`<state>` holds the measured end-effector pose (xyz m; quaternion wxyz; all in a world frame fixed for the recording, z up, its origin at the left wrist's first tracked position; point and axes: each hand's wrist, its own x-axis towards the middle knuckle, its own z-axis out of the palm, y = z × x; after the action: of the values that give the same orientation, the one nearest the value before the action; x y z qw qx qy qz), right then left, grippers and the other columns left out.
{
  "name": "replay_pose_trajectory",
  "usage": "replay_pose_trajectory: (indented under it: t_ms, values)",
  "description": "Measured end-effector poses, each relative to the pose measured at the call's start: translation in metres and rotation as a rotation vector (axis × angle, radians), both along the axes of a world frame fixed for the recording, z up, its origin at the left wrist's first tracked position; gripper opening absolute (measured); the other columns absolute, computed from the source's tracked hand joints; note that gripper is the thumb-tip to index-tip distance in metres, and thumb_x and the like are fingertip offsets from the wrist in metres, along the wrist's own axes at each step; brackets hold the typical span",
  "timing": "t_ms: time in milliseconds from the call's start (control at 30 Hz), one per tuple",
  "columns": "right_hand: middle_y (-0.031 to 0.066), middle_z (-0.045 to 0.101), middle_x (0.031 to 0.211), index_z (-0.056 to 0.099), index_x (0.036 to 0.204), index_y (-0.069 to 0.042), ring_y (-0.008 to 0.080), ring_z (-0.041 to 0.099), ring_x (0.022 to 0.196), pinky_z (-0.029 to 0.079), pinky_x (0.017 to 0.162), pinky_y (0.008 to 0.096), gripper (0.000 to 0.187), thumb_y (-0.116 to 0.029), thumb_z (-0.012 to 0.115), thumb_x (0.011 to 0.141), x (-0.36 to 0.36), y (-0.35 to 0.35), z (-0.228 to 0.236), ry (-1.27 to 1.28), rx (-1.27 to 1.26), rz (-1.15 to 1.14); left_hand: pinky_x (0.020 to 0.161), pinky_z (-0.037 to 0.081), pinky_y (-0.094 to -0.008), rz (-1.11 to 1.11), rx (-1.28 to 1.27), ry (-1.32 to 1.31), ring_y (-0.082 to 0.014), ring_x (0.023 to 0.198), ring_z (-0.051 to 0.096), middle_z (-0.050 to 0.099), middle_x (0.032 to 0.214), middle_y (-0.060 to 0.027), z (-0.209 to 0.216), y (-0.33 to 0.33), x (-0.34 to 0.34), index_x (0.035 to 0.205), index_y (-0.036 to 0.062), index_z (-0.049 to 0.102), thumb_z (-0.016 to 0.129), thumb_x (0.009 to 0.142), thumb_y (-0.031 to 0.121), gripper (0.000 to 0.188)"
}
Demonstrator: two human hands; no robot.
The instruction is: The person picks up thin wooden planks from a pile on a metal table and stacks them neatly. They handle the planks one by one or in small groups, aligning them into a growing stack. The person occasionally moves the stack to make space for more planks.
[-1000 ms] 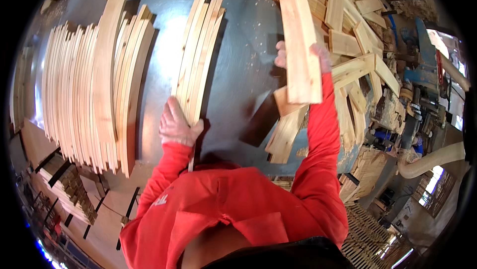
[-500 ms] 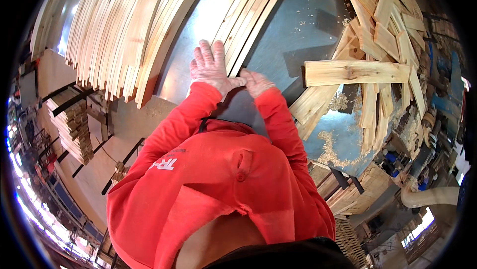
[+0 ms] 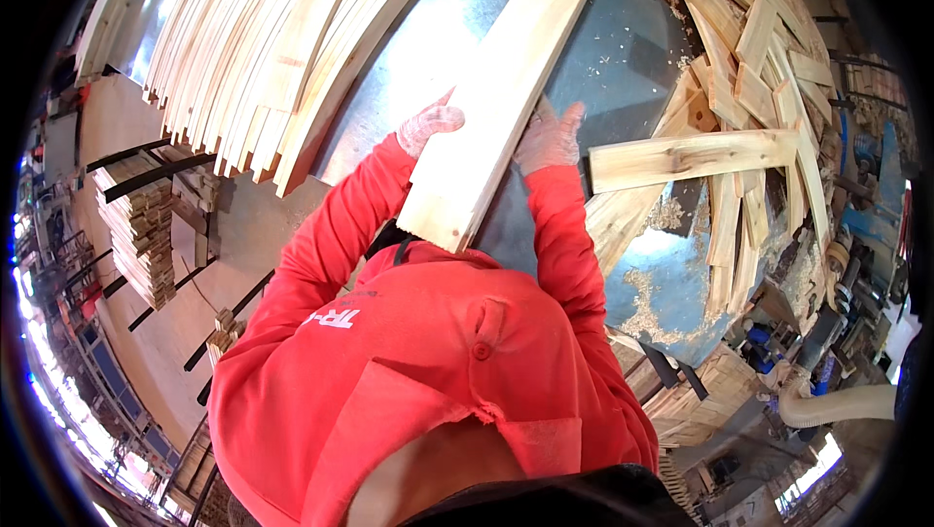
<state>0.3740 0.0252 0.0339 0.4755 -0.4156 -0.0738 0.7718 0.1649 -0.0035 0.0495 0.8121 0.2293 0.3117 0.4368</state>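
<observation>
A bundle of long pale wooden boards [image 3: 506, 89] lies broad face up between my hands, its near end close to my belly. At least one more board edge shows beneath the top one. My left hand [image 3: 430, 126] is closed at the bundle's left edge, its fingertips partly hidden by the wood. My right hand [image 3: 550, 141] grips the right edge, some of its fingers out of sight against the boards. Both hands look dusty or thinly gloved, below red sleeves.
A wide row of boards on edge [image 3: 263, 60] stands at left on the metal table [image 3: 428, 31]. At right lies a jumbled heap of offcuts [image 3: 754, 89], with one short board [image 3: 691, 159] across it and sawdust [image 3: 642, 298] nearby. Stacked slats [image 3: 136, 225] sit lower left.
The boards have turned from standing on edge to lying broad face up and come closer to my body. My hands have parted from its near end to its two sides.
</observation>
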Motion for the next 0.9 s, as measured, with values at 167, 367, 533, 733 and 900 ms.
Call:
replay_pose_trajectory:
  t_ms: [167, 367, 533, 733, 900]
  values:
    - [0.0133, 0.062, 0.124, 0.046, 0.139, -0.005, 0.027, 0.063, 0.107, 0.054, 0.092, 0.0382, 0.092, -0.078, 0.047, 0.083, 0.003, -0.005, 0.003, 0.024, 0.089, 0.089, 0.094, 0.052, -0.0433, 0.145, -0.339, -0.754, -0.0313, 0.101, 0.066, 0.067, 0.116, -0.0171, -0.054, -0.027, 0.019, 0.129, -0.0005, 0.056, 0.065, 0.088, 0.023, 0.049]
    - [0.0157, 0.062, 0.121, 0.051, 0.131, -0.001, 0.0294, 0.063, 0.107, 0.053, 0.093, 0.0431, 0.074, -0.041, 0.08, 0.077, 0.003, 0.008, -0.045, -0.101, 0.115, 0.14, 0.092, 0.052, -0.0404, 0.273, -0.424, 0.006, -0.0295, 0.103, 0.065, 0.067, 0.114, -0.018, -0.049, -0.019, 0.008, 0.123, -0.0007, 0.061, 0.055, 0.096, 0.027, 0.039]
    - [0.0143, 0.064, 0.115, 0.048, 0.132, -0.002, 0.0283, 0.064, 0.103, 0.053, 0.093, 0.0426, 0.067, -0.025, 0.08, 0.078, -0.001, -0.009, -0.091, -0.053, 0.093, 0.151, 0.095, 0.049, -0.0404, -0.198, 0.327, 1.161, -0.0268, 0.107, 0.064, 0.059, 0.131, -0.0144, -0.013, -0.017, -0.012, 0.143, 0.0005, 0.037, 0.06, 0.09, 0.023, 0.062]
    - [0.0144, 0.06, 0.12, 0.04, 0.139, -0.008, 0.0276, 0.064, 0.104, 0.057, 0.09, 0.0383, 0.076, 0.001, 0.079, 0.074, 0.009, -0.017, -0.064, -0.105, 0.055, 0.251, 0.101, 0.046, -0.0414, -0.236, -0.185, 0.2, -0.031, 0.117, 0.059, 0.057, 0.13, -0.0191, -0.038, -0.047, -0.055, 0.142, -0.004, 0.04, 0.06, 0.085, 0.016, 0.063]
    - [0.0109, 0.058, 0.125, 0.023, 0.151, -0.01, 0.0222, 0.06, 0.109, 0.054, 0.091, 0.034, 0.089, 0.009, 0.071, 0.079, -0.036, -0.002, -0.003, -0.395, 0.028, 0.494, 0.079, 0.054, -0.0304, -0.123, -0.285, 0.336, -0.0181, 0.085, 0.068, 0.07, 0.095, -0.0093, -0.013, -0.067, -0.118, 0.123, -0.0055, 0.059, 0.059, 0.086, 0.015, 0.043]
